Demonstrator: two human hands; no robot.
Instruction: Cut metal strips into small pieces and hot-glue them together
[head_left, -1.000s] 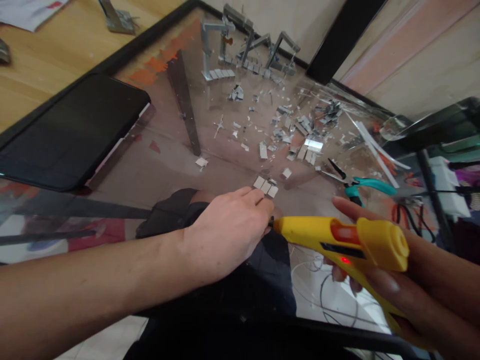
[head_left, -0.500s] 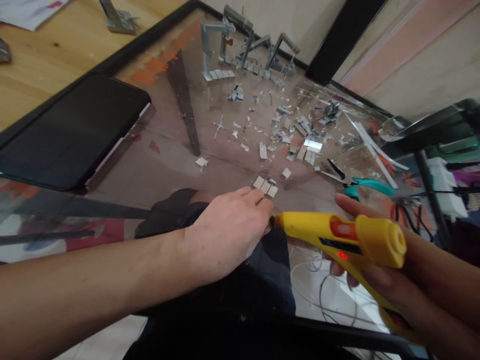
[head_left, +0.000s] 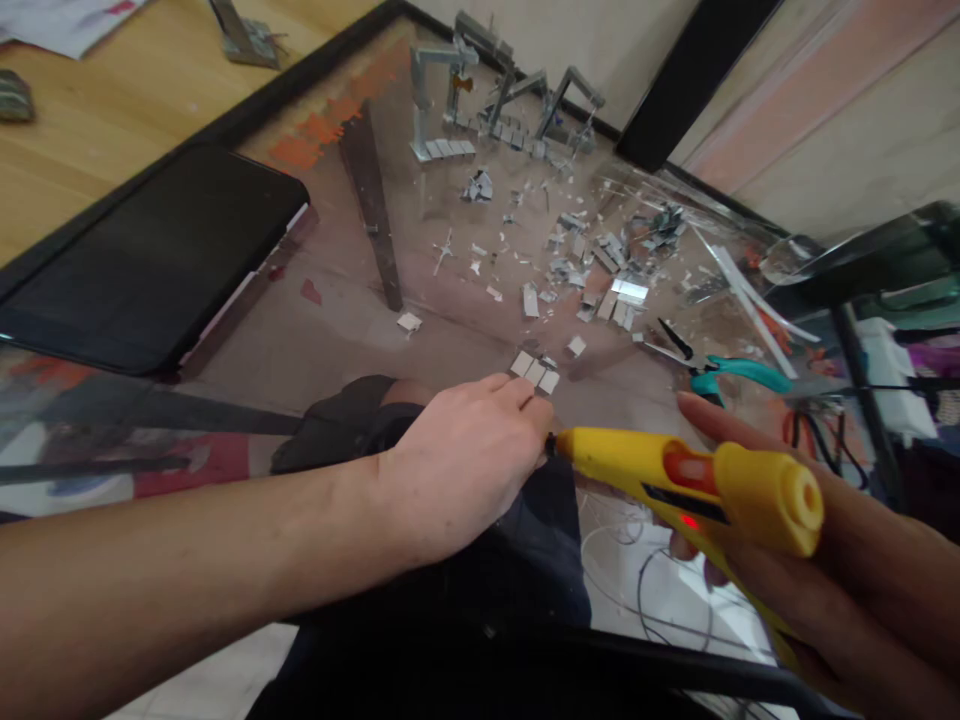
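Observation:
My right hand grips a yellow glue gun with a red light on its side; its nozzle points left and touches the fingertips of my left hand. My left hand is curled closed, pinching something small that its fingers hide. Just beyond its knuckles a row of three small silver tiles lies on the glass table.
Many small silver pieces are scattered over the glass. Teal-handled pliers lie at the right. A black tablet rests at the left. Small metal-piece structures stand at the far edge. A dark metal bar lies on the glass.
The glue gun's nozzle has edged a little closer to my left fingertips. The view has shifted slightly; both hands otherwise hold their places.

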